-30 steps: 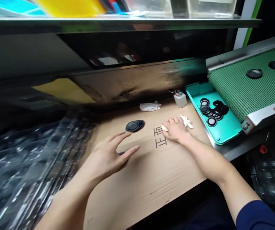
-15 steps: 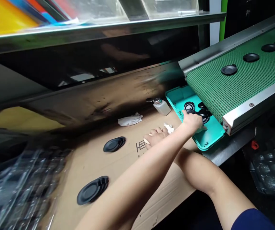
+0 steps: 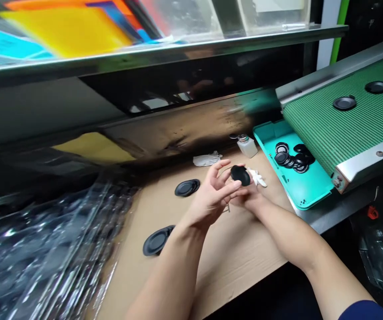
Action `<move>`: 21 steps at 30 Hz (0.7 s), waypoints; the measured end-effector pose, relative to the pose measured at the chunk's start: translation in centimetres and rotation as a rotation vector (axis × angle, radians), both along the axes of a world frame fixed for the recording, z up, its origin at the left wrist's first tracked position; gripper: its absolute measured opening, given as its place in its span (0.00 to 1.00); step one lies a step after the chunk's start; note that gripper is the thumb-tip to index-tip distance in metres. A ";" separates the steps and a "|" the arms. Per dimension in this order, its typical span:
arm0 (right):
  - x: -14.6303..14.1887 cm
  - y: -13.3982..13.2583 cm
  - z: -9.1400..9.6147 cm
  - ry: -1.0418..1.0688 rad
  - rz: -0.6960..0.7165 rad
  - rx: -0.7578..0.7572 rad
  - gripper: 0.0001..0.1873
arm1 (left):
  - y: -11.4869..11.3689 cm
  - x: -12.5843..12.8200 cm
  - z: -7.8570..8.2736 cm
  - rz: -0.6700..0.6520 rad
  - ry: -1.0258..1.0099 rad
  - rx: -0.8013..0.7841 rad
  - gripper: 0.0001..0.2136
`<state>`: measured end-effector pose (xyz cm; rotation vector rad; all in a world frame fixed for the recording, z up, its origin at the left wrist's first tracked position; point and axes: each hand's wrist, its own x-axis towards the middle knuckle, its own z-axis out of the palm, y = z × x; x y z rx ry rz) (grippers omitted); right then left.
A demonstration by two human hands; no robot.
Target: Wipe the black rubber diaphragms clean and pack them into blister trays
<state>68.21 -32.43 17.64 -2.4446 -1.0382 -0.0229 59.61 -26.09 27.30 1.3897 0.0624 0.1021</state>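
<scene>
Handling black disc (image 3: 241, 176) judged current step: disc pinched by left hand (image 3: 214, 191), right hand (image 3: 246, 193) close behind, finger state untellable; steady support probably needed next.

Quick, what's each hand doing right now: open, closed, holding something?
Left hand: partly closed, apparently holding a black disc.
Right hand: at the disc, partly hidden; its grip cannot be told.
</scene>
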 end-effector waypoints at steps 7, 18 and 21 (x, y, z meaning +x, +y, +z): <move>-0.8 -0.6 0.8 -0.099 0.015 -0.060 0.19 | 8.1 -1.0 -6.7 0.241 0.054 -0.510 0.20; -0.6 0.4 2.1 -0.097 -0.159 0.292 0.23 | 10.0 0.3 -7.8 0.321 0.102 -0.908 0.07; -2.0 1.5 1.8 -0.043 -0.062 0.435 0.23 | 9.2 0.6 -7.6 0.298 0.097 -1.039 0.09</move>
